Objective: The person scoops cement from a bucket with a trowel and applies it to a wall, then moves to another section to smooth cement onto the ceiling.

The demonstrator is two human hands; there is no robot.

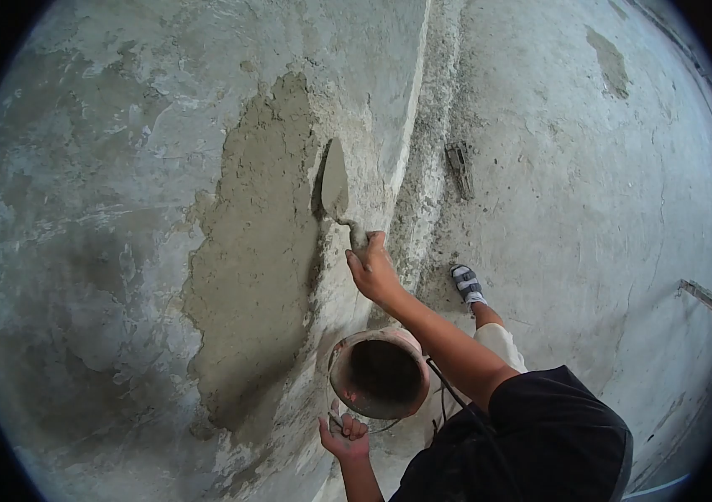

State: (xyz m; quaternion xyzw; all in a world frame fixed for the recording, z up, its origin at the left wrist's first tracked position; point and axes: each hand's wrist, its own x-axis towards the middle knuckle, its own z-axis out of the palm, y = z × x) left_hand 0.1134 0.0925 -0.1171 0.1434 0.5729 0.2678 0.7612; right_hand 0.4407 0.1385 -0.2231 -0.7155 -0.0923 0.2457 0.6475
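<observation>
My right hand is closed around the handle of a pointed trowel, its blade aimed up along the wall. The blade overlaps the right edge of a patch of damp grey mortar on the wall and casts a thin dark shadow at its left side. Below, my left hand has its fingers curled around the wire handle of a bucket. The mortar-smeared, reddish bucket hangs tilted with its mouth towards me, and its inside is dark.
A rough wall fills the left side, meeting the concrete floor along a pale, crumbly strip. A small dark piece of debris lies on the floor. My sandalled foot stands near the wall's base. A long narrow object lies far right.
</observation>
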